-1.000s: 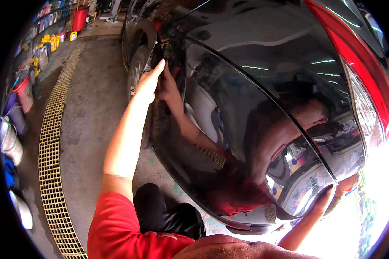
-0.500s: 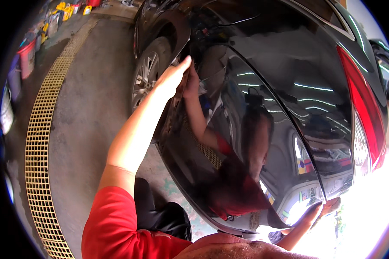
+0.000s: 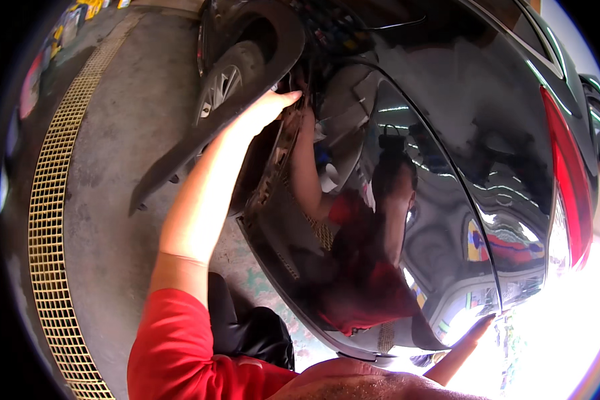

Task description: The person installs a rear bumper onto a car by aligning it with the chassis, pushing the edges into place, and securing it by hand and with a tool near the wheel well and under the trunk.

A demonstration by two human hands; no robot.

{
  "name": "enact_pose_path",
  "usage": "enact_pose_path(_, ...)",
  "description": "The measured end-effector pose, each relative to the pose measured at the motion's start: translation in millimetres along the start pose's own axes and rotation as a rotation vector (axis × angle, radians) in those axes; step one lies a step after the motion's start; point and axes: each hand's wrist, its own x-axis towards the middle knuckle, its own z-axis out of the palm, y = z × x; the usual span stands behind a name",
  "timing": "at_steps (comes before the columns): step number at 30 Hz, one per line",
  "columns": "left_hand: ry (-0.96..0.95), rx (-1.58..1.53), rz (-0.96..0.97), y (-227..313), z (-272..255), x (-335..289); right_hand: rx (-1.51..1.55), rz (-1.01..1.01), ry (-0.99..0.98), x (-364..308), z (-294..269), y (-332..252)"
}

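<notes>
A glossy black rear bumper [image 3: 353, 267] fills the middle, beneath a dark seam in the bodywork. My left hand [image 3: 268, 110] reaches to the bumper's front edge at the wheel arch. Its thumb lies stretched along the edge; the other fingers are hidden behind it. Beside this hand, a black wheel arch trim [image 3: 213, 137] hangs loose, its lower end sticking out to the left. At the bumper's far right corner, my right hand [image 3: 475, 332] touches the edge; glare and the panel hide its fingers. Reflections of my arm and red sleeve show in the paint.
Behind the trim stands the rear wheel [image 3: 227, 83]. A yellowish floor grating [image 3: 47, 233] runs along the left. Yellow bottles [image 3: 90, 8] stand at the far upper left. The red tail light [image 3: 567, 180] is on the right, above strong glare.
The wheel arch trim has swung outward and now sticks out left past my forearm. My left hand remains at the bumper edge. My right hand's fingers, visible before, are now mostly hidden.
</notes>
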Motion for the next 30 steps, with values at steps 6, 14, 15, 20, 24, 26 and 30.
enact_pose_path(6,-0.141,0.3,-0.028,21,-17,2,-0.007,0.0,0.02,-6,-4,-1)
enact_pose_path(14,-0.247,0.3,0.118,17,-28,19,0.0,-0.003,0.033,-6,-4,0)
enact_pose_path(15,-0.331,0.176,0.118,17,-26,18,-0.006,-0.007,0.034,-6,-5,0)
enact_pose_path(20,-0.289,0.123,0.08,16,-16,11,-0.009,-0.017,0.026,-2,-8,-3)
enact_pose_path(24,-0.337,-0.093,0.072,-4,-22,29,0.008,-0.023,0.017,-2,-6,-3)
enact_pose_path(26,-0.264,-0.124,0.048,-8,-13,28,0.013,-0.031,0.012,-2,-4,-3)
enact_pose_path(30,-0.069,-0.417,0.326,-17,11,34,0.045,-0.046,-0.004,-4,1,2)
